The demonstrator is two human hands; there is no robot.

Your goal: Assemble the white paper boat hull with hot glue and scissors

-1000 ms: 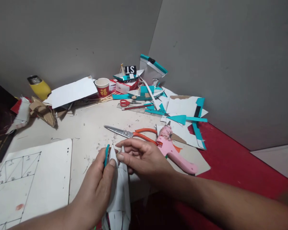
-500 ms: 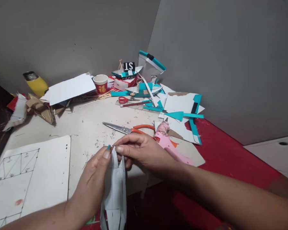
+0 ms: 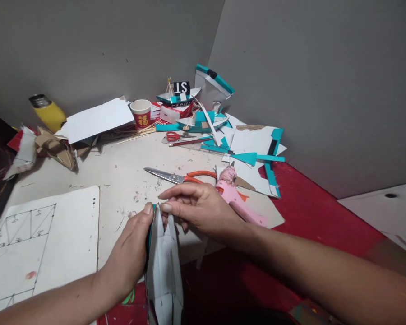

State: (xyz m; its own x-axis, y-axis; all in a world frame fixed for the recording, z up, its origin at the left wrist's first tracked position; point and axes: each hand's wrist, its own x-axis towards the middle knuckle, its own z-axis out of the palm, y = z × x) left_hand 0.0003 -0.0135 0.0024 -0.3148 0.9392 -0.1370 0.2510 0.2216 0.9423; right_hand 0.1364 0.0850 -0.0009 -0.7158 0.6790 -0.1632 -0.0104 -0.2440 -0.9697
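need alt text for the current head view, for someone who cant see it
A person's left hand holds a long white folded piece, the right hand at its pointed end. Beyond on the table are orange-handled scissors, a pink glue gun and a red paper cup.

Both hands near frame center, fingertips close together. Left hand [image 3: 130, 246]: gripping, thumb up along the near side, fingers mostly hidden; left forearm [image 3: 66, 298] enters lower left. Right hand [image 3: 201, 208]: index extended left above thumb, other fingers curled below; right forearm [image 3: 301, 259] from lower right.
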